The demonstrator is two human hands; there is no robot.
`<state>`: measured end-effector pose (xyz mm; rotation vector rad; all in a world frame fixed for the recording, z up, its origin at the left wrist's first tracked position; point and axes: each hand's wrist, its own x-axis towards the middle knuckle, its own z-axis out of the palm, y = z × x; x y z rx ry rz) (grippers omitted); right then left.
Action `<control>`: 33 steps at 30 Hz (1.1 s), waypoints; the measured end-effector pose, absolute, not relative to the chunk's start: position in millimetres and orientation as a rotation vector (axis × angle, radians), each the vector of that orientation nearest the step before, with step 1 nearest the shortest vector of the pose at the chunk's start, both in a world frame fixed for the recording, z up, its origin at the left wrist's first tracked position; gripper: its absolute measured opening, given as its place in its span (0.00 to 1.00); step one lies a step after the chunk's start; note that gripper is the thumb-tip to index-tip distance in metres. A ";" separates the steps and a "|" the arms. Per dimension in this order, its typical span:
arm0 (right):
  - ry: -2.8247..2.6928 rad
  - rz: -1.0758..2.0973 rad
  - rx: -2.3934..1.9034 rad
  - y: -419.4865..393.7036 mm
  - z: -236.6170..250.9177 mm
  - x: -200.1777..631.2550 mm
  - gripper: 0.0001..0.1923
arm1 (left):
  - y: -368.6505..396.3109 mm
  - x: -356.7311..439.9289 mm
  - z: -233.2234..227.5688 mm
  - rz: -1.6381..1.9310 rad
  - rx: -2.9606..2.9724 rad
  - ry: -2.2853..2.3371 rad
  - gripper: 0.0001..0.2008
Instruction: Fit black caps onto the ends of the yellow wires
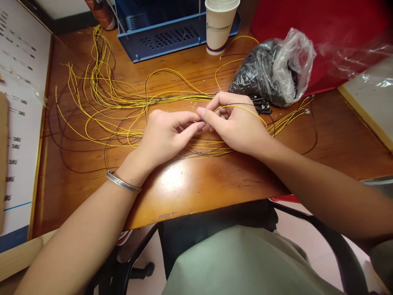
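My left hand (166, 131), with a silver bangle at the wrist, is closed in a pinch on a small dark piece (201, 121), mostly hidden by the fingertips. Facing it, my right hand (236, 121) is closed, its thumb and fingers gripping a thin yellow-and-black wire pair (236, 106) that loops back over the knuckles. The fingertips of both hands meet at the dark piece. Beneath and behind them lies a long bundle of yellow and black wires (181, 97), fanning out to the left. Small pale ends (307, 111) show on wires at the right.
Behind my right hand, a clear plastic bag (270, 73) holds black parts, with several black pieces (262, 106) beside it. A paper cup (219, 28) stands by a blue perforated metal rack (172, 39). A printed board (24, 123) borders the wooden table (184, 192) at left.
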<state>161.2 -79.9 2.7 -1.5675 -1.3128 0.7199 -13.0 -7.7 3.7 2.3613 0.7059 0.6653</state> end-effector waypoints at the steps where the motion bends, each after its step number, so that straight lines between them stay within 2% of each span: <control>1: -1.339 0.716 -1.597 -79.6 3.1 161.2 0.18 | -7.7 -13.0 4.1 0.656 2.378 0.704 0.11; 5: -1.424 0.671 -1.673 -79.0 4.7 161.0 0.19 | -8.1 -12.2 5.5 0.604 2.407 0.701 0.11; 14: -1.568 0.545 -1.674 -79.1 8.5 159.3 0.15 | -7.8 -11.4 10.6 0.527 2.340 0.721 0.11; 25: -1.497 0.624 -1.580 -77.1 -1.9 159.4 0.17 | -6.3 -12.3 6.7 0.557 2.368 0.703 0.09; 33: -1.432 0.719 -1.555 -77.7 -2.8 159.5 0.18 | -6.9 -12.9 7.3 0.563 2.526 0.662 0.12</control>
